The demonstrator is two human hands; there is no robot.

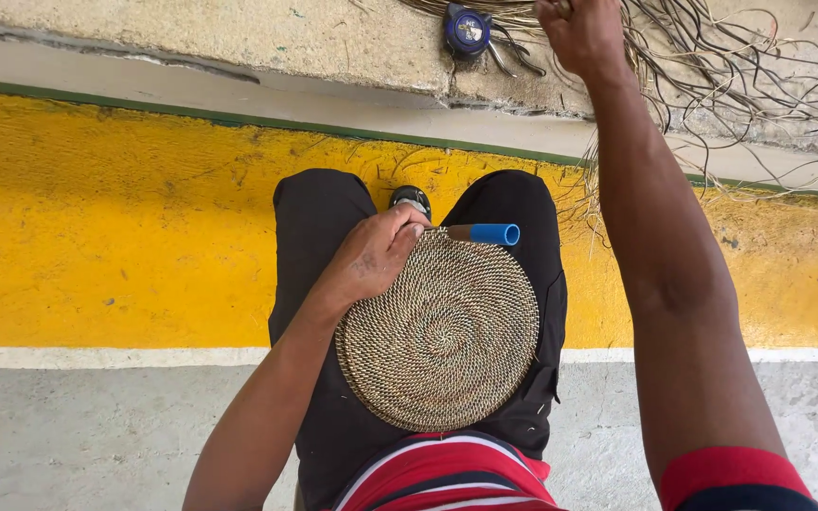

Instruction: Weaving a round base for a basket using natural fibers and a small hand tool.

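Observation:
A round woven mat [442,336] of coiled brown and pale fibre lies on my lap, over black trousers. My left hand [376,251] grips its upper left rim. A tool with a blue handle [487,234] sticks out along the mat's top edge, right beside my left fingers. My right arm stretches up and away; my right hand [579,33] is closed in a bundle of thin dry fibre strands [731,71] lying on the pale concrete ledge at the top right.
A blue round tape measure [467,30] lies on the ledge beside dark-handled pliers [508,55], left of my right hand. Below the ledge runs a yellow painted band [125,227], then a white stripe and grey concrete floor [97,435].

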